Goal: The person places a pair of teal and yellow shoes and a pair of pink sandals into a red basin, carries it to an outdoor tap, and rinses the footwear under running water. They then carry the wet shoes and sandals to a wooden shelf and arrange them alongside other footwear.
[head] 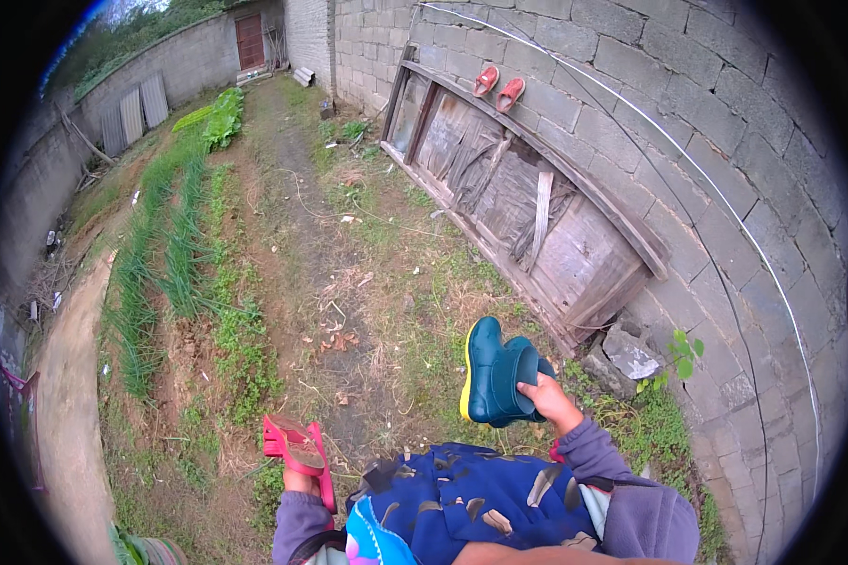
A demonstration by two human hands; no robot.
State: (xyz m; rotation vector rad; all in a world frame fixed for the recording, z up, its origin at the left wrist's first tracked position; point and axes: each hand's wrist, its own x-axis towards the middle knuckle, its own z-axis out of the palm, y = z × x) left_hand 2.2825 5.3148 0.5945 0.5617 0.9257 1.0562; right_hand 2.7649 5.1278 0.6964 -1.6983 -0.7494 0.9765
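My right hand [555, 404] grips a pair of teal rubber boots [496, 378] with yellow soles by their upper rims. The boots hang sideways above the grass, one partly hidden behind the other. At lower left, my left hand [301, 482] holds a pair of pink-red slippers [293, 443], with one dirty sole turned up towards me. Most of the left fingers are hidden behind the slippers. Between my hands lies the blue patterned cloth [466, 487] of my clothing.
A weathered wooden panel [480, 141] leans against the concrete-block wall [608, 141]. Red shoes [511, 94] rest along its top edge. Broken concrete lumps [629, 351] sit by its near end. Rows of green onions [184, 240] grow at left, beside a pale path [78, 353].
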